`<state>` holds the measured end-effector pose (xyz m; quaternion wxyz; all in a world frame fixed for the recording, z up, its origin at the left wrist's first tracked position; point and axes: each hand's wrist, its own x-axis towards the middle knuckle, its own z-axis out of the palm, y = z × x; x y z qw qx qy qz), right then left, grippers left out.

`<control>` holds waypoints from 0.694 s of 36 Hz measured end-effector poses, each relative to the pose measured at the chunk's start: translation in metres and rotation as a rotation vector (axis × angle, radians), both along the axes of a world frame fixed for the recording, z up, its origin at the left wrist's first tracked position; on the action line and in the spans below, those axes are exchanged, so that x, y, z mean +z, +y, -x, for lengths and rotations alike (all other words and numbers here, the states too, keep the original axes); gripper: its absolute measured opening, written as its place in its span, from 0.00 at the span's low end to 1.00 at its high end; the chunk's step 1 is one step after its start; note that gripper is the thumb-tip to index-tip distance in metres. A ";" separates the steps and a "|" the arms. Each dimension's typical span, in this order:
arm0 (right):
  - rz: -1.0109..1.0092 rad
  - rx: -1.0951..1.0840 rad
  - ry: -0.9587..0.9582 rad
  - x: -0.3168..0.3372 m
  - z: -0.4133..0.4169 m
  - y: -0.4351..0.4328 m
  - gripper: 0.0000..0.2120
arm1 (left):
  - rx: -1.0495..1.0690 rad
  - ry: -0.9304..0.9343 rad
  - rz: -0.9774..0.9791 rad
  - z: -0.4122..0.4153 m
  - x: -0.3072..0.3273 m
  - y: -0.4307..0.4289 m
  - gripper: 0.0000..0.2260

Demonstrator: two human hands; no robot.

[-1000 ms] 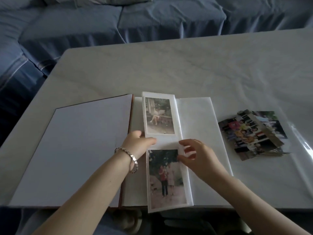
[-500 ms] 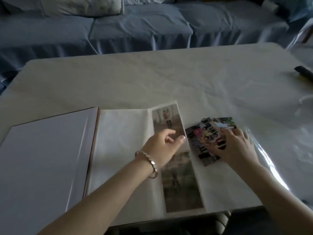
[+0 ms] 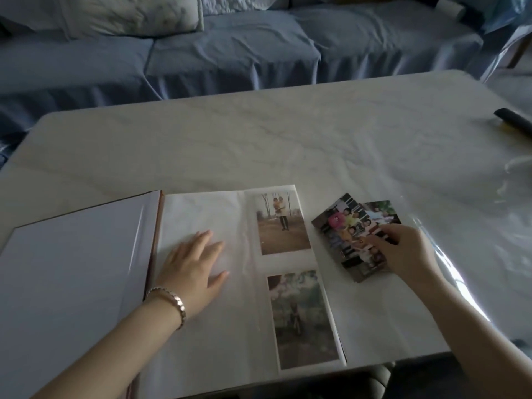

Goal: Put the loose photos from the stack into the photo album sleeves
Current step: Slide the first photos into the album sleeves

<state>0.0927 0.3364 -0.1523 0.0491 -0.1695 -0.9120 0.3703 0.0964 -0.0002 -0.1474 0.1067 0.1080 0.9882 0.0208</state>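
White marble desk (image 3: pixel 288 139) carries our open album (image 3: pixel 230 326) at the near edge. Our left hand (image 3: pixel 193 263) lies flat, fingers spread, on its blank page; our right hand (image 3: pixel 403 249) pinches the photo stack (image 3: pixel 342 226) just right of it.

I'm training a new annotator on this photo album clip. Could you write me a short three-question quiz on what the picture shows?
1. Multiple choice: the left hand is A) lying flat on the album page, B) gripping a pen, C) holding a cup.
2. True or false: the right hand touches the photo stack.
3. Fill in: the open page shows ___ sleeved photos.
Key: 1 A; 2 true; 3 two.
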 end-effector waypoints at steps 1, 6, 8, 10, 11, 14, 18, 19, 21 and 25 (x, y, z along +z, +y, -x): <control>0.045 -0.021 0.050 0.002 0.001 0.001 0.04 | 0.018 -0.006 0.008 0.000 -0.001 -0.003 0.27; 0.134 -0.001 0.195 0.021 0.010 -0.008 0.06 | 0.097 -0.013 0.222 0.000 -0.004 -0.009 0.55; 0.130 0.063 0.196 0.028 0.017 -0.017 0.07 | 0.156 0.006 0.297 0.002 -0.008 -0.013 0.58; 0.121 0.136 0.139 0.032 0.026 -0.029 0.07 | 0.195 -0.001 0.295 0.003 -0.007 -0.018 0.54; 0.130 0.176 0.101 0.033 0.030 -0.036 0.07 | 0.200 0.007 0.284 0.004 -0.008 -0.022 0.48; 0.118 0.270 0.015 0.036 0.045 -0.055 0.11 | 0.212 -0.001 0.228 0.004 -0.010 -0.033 0.38; -0.042 0.296 0.036 0.040 0.067 -0.075 0.14 | 0.148 0.031 0.159 -0.001 -0.010 -0.038 0.45; -0.058 0.290 0.051 0.042 0.071 -0.079 0.14 | 0.137 0.042 0.123 -0.002 -0.010 -0.039 0.46; -0.101 0.293 0.073 0.046 0.080 -0.084 0.14 | 0.140 0.077 0.028 -0.003 -0.009 -0.040 0.45; -0.196 0.357 0.077 0.051 0.094 -0.091 0.14 | 0.170 0.165 -0.147 -0.003 -0.009 -0.039 0.37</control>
